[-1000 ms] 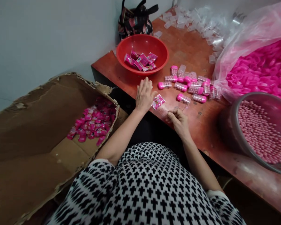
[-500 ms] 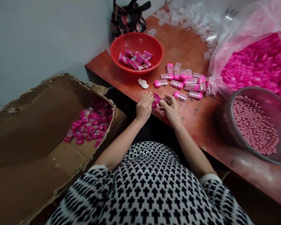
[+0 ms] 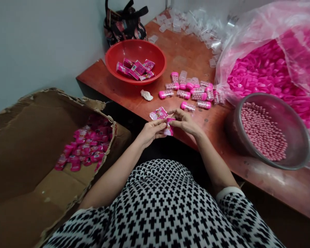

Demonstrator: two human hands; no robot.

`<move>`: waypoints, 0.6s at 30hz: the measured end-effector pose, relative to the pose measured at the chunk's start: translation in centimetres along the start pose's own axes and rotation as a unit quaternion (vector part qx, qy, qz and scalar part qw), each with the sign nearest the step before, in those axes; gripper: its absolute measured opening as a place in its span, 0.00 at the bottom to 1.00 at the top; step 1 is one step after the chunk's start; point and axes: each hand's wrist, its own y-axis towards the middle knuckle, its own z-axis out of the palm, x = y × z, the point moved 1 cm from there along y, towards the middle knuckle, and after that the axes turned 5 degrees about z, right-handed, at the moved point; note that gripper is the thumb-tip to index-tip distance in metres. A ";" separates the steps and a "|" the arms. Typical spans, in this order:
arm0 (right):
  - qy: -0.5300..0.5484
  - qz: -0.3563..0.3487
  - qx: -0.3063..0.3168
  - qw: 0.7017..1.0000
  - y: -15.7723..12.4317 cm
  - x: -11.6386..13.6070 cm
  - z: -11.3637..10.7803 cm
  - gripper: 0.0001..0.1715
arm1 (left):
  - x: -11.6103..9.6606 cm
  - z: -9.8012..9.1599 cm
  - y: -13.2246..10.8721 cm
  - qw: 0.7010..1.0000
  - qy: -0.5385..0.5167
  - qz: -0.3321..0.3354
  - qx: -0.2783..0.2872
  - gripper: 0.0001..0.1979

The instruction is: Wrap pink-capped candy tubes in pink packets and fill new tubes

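Between my hands, over the table's front edge, is a small pink printed packet (image 3: 168, 128). My left hand (image 3: 152, 131) pinches it from the left, fingers closed. On the other side, my right hand (image 3: 184, 122) grips its upper right part between thumb and fingers. Just beyond them, more pink printed wrapper (image 3: 158, 113) lies flat on the table. Several clear tubes with pink caps and pink beads (image 3: 188, 106) lie behind my right hand. A crumpled white scrap (image 3: 146, 95) rests farther back on the left.
A red bowl (image 3: 111, 70) with pink packets stands at the back left, beside a dark bag (image 3: 125, 27). The cardboard box (image 3: 18, 144) at left holds pink packets (image 3: 86, 146). At right are a grey bowl of beads (image 3: 303, 148), a plastic bag of pink caps (image 3: 263, 65) and clear tubes (image 3: 191, 22).
The packet has been lifted off the tabletop toward me, and both hands now hold it at the edge. Wrapper shows on the table behind them. The view has shifted right.
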 end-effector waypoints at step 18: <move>-0.654 0.047 -0.202 0.728 0.7 1.5 -6.4 0.15 | 0.5 0.7 0.1 0.970 -0.147 0.007 -0.193 0.08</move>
